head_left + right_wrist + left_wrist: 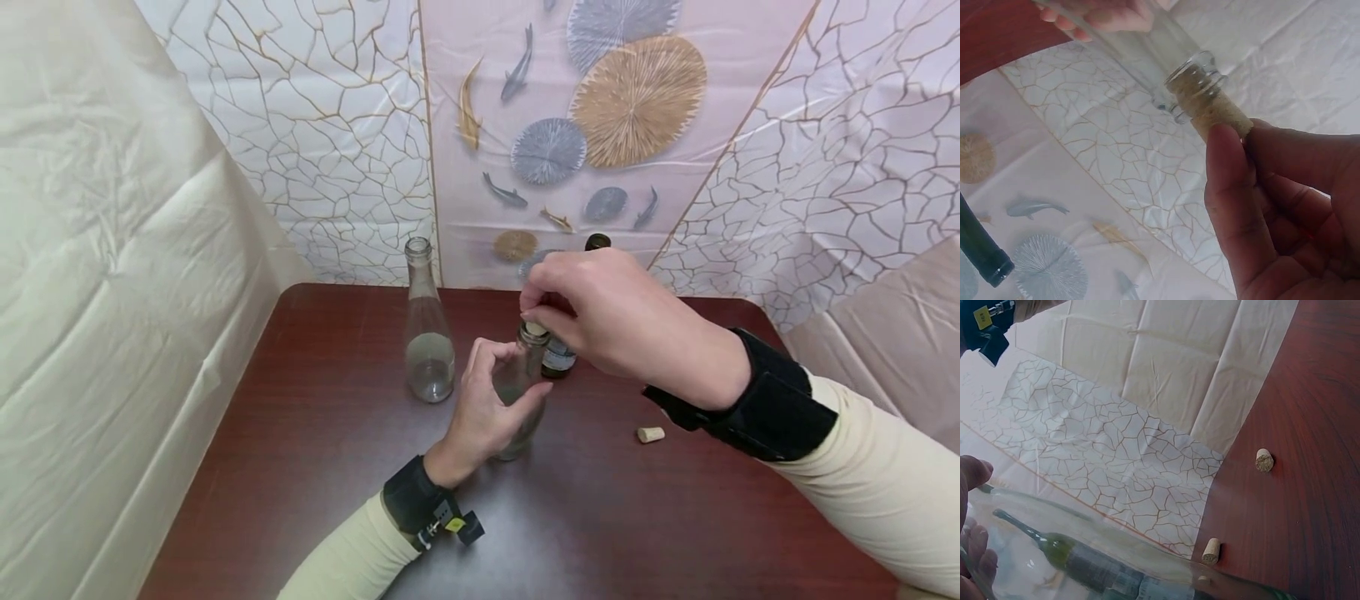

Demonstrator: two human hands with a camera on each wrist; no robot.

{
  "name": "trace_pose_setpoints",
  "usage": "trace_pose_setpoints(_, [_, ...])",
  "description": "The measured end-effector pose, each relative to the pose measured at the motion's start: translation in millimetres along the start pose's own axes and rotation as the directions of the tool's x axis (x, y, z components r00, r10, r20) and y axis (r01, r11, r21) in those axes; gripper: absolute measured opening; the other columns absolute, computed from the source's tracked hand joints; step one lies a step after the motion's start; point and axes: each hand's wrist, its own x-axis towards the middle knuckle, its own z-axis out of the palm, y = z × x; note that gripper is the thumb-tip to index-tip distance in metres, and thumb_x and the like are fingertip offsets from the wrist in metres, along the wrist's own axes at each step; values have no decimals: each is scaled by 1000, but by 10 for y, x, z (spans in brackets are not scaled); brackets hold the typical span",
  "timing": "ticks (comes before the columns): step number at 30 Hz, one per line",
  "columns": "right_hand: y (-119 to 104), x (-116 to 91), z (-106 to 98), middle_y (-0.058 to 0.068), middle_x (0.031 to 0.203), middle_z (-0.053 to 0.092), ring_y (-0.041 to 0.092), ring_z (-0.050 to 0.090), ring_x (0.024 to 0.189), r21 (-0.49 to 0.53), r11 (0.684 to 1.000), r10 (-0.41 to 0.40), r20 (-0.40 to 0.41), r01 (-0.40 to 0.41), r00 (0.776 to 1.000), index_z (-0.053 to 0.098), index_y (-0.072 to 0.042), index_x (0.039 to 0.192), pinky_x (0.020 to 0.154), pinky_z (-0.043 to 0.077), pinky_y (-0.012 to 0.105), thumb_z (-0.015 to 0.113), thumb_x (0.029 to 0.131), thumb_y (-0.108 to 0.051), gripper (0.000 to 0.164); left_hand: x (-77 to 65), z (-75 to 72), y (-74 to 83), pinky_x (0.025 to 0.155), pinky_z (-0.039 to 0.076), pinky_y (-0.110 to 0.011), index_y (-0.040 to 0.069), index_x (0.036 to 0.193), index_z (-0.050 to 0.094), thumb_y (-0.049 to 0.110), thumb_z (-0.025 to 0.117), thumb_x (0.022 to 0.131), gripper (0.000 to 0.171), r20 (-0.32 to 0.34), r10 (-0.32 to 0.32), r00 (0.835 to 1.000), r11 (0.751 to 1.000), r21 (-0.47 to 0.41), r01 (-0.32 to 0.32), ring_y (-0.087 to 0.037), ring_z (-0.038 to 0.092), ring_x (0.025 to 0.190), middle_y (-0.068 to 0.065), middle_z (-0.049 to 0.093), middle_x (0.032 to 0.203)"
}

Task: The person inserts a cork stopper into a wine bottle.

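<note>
My left hand (487, 404) grips a clear glass bottle (534, 360) around its upper body, and the bottle stands on the table. Above it, my right hand (600, 312) pinches a cork (1219, 115) between thumb and index finger. In the right wrist view the cork's narrower end sits inside the bottle's mouth, while the wider end sticks out. Part of the left hand (1110, 15) shows through the glass in that view. In the left wrist view the held bottle (1147, 540) crosses the lower edge, with left fingers (975, 472) at its side.
A second clear bottle (430, 358) stands uncorked at the left. Behind the held bottle is a green bottle (558, 358), partly hidden by my right hand. A loose cork (650, 434) lies at the right; the left wrist view shows another cork (1211, 550). Patterned cloth (322, 125) hangs behind the table.
</note>
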Motion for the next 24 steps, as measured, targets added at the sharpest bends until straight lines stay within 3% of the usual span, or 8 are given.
trace_pose_setpoints(6, [61, -155, 49, -1, 92, 75, 13, 68, 84, 59, 998, 13, -184, -2, 983, 76, -13, 97, 77, 53, 34, 79, 90, -3, 13, 13, 18, 5, 99, 52, -36, 7, 120, 54, 17, 86, 87, 47, -21, -3, 1000, 1000, 12, 3, -25, 59, 112, -12, 58, 120])
trace_pose_setpoints(12, [140, -333, 132, -2, 91, 75, 6, 66, 80, 90, 995, 67, -300, -42, 951, 77, -13, 99, 75, 46, 18, 81, 89, -6, 13, 53, -4, -42, 101, 51, -35, 6, 118, 54, 15, 87, 86, 47, -41, -24, 999, 999, 22, 25, -25, 60, 114, -13, 57, 120])
trace_pose_setpoints(20, [171, -571, 285, -7, 87, 75, -8, 60, 68, 201, 967, 220, -349, -156, 911, 77, -15, 97, 71, 46, 9, 81, 88, -4, 15, 138, -10, -119, 100, 50, -38, 7, 121, 53, 18, 86, 87, 48, -47, -50, 998, 998, 43, 52, -26, 59, 116, -13, 56, 122])
trace_pose_setpoints(24, [192, -646, 371, -8, 88, 75, -6, 62, 68, 280, 941, 284, -333, -193, 899, 77, -17, 97, 70, 49, 8, 81, 89, -3, 17, 204, -20, -154, 99, 50, -38, 7, 122, 53, 19, 86, 88, 49, -49, -67, 997, 995, 65, 70, -25, 60, 116, -12, 56, 123])
